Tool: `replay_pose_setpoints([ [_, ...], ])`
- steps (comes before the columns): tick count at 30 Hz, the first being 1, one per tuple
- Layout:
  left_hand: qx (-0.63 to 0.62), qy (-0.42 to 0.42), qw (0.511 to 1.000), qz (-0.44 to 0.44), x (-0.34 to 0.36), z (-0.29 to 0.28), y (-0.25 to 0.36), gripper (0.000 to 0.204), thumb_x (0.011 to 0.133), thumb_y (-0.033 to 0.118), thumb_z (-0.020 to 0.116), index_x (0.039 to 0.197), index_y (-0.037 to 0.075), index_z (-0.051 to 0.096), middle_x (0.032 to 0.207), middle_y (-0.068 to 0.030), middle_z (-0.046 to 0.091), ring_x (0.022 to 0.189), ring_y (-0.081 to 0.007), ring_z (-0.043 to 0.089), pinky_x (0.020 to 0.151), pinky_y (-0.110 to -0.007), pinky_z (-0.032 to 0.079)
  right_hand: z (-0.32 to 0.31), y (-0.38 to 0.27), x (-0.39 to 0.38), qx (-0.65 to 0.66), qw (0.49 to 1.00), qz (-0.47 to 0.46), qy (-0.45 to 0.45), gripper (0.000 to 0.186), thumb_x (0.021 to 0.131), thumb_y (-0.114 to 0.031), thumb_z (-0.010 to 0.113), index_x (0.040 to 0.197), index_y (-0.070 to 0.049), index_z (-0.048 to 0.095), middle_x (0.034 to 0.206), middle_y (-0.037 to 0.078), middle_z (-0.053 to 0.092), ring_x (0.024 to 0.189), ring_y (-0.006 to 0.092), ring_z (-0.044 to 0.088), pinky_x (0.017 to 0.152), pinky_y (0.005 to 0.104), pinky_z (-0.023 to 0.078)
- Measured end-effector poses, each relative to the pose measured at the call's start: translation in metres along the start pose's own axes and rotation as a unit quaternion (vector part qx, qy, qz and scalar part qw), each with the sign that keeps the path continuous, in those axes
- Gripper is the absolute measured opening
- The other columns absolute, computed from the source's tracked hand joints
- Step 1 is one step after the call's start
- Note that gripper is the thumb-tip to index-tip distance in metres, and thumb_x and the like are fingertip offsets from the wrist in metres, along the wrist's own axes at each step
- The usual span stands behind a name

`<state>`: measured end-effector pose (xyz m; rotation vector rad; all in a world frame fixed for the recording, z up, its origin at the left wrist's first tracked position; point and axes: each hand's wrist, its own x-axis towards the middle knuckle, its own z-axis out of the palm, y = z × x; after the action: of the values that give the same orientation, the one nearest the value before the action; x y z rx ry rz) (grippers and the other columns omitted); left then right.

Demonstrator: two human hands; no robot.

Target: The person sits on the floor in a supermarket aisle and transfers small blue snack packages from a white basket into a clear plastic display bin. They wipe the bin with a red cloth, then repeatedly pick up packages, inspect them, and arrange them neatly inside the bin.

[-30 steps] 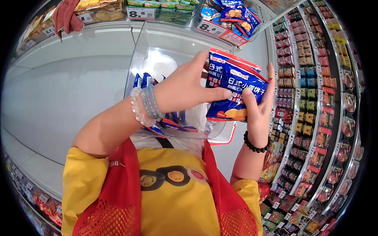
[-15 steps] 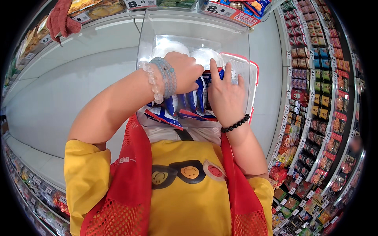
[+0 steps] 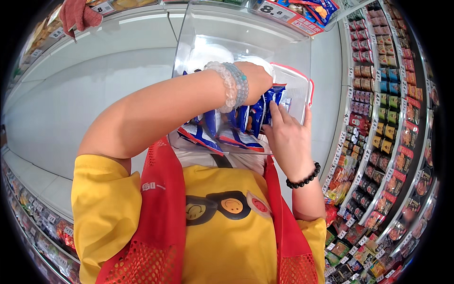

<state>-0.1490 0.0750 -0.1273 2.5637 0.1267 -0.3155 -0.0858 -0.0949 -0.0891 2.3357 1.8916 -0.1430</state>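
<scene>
A clear plastic bin (image 3: pixel 241 42) holds several blue snack packets with red edges (image 3: pixel 198 137), some upright in a row, others lying at the near side, and white round shapes (image 3: pixel 210 54) at the back. My left hand (image 3: pixel 253 80), its wrist circled by clear and pale blue bead bracelets, reaches over the row with bent fingers mostly hidden. My right hand (image 3: pixel 286 139), with a black bead bracelet, touches the upright packets (image 3: pixel 272 94) at the bin's right side with fingers apart.
A red-rimmed white basket (image 3: pixel 309 87) shows beside the bin. Shelves of colourful tubs and packs (image 3: pixel 388 142) line the right; more packaged goods (image 3: pixel 38 213) stand at the far left. At the top are a shelf tray of blue packets (image 3: pixel 321 14) and a reddish cloth (image 3: pixel 80 19).
A second ago both hands held blue packets above the bin; now both are down at the row inside it. My right hand has since shifted right and nearer me.
</scene>
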Motion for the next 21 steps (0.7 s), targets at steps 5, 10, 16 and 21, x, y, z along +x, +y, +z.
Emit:
replay_pose_setpoints([
  [5,-0.014,-0.026,0.999,-0.019,-0.008,-0.007,-0.008,0.026,0.075,0.023,0.06,0.088,0.0,0.061,0.079,-0.0195,0.062,0.079,-0.0333,0.061,0.072,-0.04,0.049,-0.015,-0.006,-0.012,0.184,0.974,-0.128,0.039,0.026,0.066,-0.018,0.066,0.087,-0.006,0.058,0.076,0.005,0.055,0.073,0.0211,0.054,0.076,0.0363,0.041],
  [10,0.007,0.027,0.999,-0.034,-0.008,-0.011,-0.007,0.024,0.077,0.024,0.057,0.088,0.003,0.062,0.077,-0.0175,0.062,0.077,-0.0329,0.06,0.071,-0.041,0.048,0.011,-0.019,-0.017,0.209,0.965,-0.155,0.024,0.017,0.067,-0.012,0.066,0.08,-0.005,0.058,0.072,0.005,0.054,0.068,0.0237,0.052,0.064,0.0338,0.041],
  [16,-0.01,0.075,0.997,-0.003,-0.013,-0.018,-0.008,0.025,0.08,0.026,0.056,0.087,0.003,0.063,0.071,-0.0148,0.062,0.073,-0.0263,0.062,0.068,-0.037,0.048,-0.004,0.003,-0.023,0.233,0.962,-0.104,0.1,0.01,0.069,-0.004,0.064,0.077,-0.003,0.057,0.064,0.007,0.051,0.061,0.0252,0.052,0.054,0.033,0.04],
  [21,-0.466,-0.083,0.881,0.024,-0.035,-0.042,0.012,0.039,0.084,0.034,0.057,0.1,-0.001,0.059,0.087,-0.007,0.063,0.081,-0.0109,0.057,0.075,-0.026,0.046,-0.028,0.039,-0.025,0.377,0.917,0.016,0.129,0.007,0.079,-0.005,0.058,0.079,0.002,0.055,0.064,0.011,0.052,0.054,0.0244,0.051,0.049,0.0311,0.039],
])
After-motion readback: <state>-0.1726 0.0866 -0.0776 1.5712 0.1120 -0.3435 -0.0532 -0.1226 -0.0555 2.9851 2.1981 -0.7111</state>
